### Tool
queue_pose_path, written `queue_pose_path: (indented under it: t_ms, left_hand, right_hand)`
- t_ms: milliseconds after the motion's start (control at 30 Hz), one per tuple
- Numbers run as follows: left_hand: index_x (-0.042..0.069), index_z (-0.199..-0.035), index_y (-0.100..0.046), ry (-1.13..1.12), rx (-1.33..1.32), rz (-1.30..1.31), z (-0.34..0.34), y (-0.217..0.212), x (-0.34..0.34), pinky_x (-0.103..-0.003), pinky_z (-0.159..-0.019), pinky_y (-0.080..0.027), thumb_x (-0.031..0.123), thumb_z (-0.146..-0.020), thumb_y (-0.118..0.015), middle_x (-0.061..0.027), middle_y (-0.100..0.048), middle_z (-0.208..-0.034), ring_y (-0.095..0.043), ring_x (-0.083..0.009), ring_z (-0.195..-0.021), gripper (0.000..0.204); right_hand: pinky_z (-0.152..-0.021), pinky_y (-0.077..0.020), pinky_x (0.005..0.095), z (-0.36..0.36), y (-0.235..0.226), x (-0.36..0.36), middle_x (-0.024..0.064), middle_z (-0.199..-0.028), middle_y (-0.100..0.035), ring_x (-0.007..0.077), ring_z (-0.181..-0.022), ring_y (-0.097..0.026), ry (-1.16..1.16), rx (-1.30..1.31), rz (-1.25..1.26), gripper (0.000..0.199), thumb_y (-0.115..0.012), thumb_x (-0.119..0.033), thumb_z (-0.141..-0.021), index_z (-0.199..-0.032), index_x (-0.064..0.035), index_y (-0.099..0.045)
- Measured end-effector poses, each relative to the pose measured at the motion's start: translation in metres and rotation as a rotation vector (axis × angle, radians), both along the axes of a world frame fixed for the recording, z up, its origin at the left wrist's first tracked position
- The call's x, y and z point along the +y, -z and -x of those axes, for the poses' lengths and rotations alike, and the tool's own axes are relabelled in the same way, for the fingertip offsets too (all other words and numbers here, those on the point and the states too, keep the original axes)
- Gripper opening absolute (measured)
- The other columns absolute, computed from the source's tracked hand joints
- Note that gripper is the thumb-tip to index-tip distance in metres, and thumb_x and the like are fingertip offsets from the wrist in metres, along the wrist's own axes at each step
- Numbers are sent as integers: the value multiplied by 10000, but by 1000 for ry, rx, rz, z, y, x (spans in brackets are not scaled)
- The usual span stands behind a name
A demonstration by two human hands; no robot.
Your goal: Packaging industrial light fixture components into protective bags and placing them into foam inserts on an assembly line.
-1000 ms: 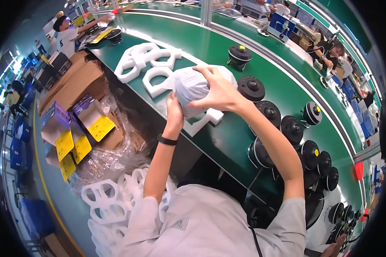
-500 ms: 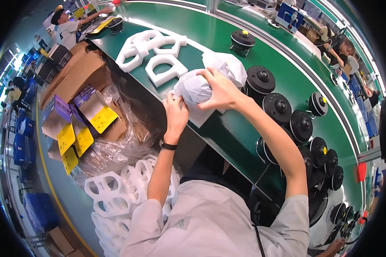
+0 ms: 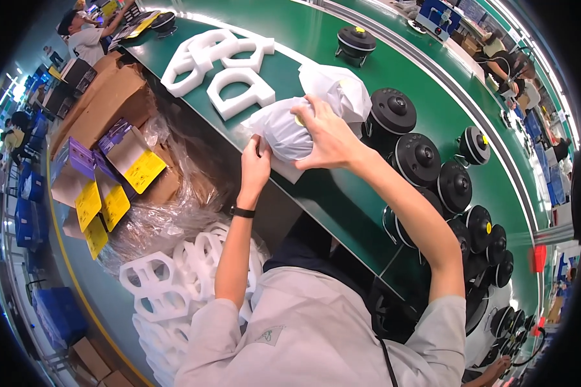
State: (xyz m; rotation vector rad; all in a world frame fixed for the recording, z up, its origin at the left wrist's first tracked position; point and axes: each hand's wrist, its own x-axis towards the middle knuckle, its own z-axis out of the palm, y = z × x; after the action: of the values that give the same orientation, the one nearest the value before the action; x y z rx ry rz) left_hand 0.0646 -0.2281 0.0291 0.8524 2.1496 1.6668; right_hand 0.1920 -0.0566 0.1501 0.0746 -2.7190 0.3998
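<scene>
A rounded thing in a thin white bag [image 3: 283,137] sits at the near edge of the green table. A yellow spot shows faintly through its cover; the rest of what is inside is hidden. My right hand [image 3: 332,138] curves over its right side, thumb low and fingers on top. With fingers closed, my left hand [image 3: 256,166] pinches the bag's loose edge on the left. Just behind lies a second white-wrapped bundle [image 3: 345,93], touching or close to the first. White foam frames [image 3: 242,93] lie farther left on the table.
Several black round devices [image 3: 418,158] crowd the table to my right; one black device [image 3: 356,44] stands at the far side. Left of the table are a carton with clear plastic [image 3: 168,226], yellow-and-purple boxes [image 3: 145,171] and stacked foam frames [image 3: 152,277]. Other people work farther off.
My left hand has closed on the bag's edge, which now stretches farther out to the left. The whole view has shifted slightly; my right hand stays on the bundle.
</scene>
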Motion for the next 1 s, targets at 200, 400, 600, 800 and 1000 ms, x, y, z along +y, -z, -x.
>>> queue_pose_path:
  t_ms: [200, 400, 600, 800, 1000]
  left_hand:
    - [-103, -1526, -240, 128, 243, 133, -28, 3, -25, -518, -1250, -73, 322, -817, -752, -326, -383, -1522, -316, -413, -1477, 973]
    - [-95, -1530, -165, 44, 595, 331, -53, -18, -13, -698, -1186, -50, 569, -643, -865, -299, -320, -1512, -374, -455, -1402, 1311]
    - [-98, -1504, -205, -194, 497, 69, -66, 9, 16, -691, -1195, -61, 449, -637, -913, -293, -328, -1503, -394, -457, -1388, 1246]
    - [-39, -1517, -265, -235, 307, -292, -90, -18, -18, -487, -1104, -400, 331, -651, -939, -254, -485, -1418, -514, -371, -1311, 1157]
    - [-22, -1490, -334, 144, 858, -234, -79, -213, 93, -500, -1084, -422, 263, -650, -895, -259, -468, -1434, -441, -397, -1359, 1049]
  right_hand:
    - [-1046, -460, 534, 7, -11, 3, 371, -1418, -393, 544, -1252, -479, 113, -222, 85, 965, -832, -414, -582, -1364, -7, -441]
    - [-1015, -480, 563, 20, 1, -19, 395, -1441, -368, 561, -1263, -452, 151, -169, 23, 1018, -851, -420, -554, -1406, -41, -442]
    - [-1075, -437, 554, 13, 16, -10, 396, -1454, -369, 556, -1289, -436, 160, -50, 118, 996, -865, -407, -542, -1402, -83, -480]
    - [-1078, -435, 562, -20, -38, -51, 384, -1436, -398, 556, -1292, -448, 41, 116, 138, 1023, -901, -362, -498, -1397, -72, -507]
    - [-970, -494, 494, -81, -201, 24, 238, -1283, -529, 442, -1153, -562, 258, 513, -145, 963, -884, -298, -470, -1334, -84, -514]
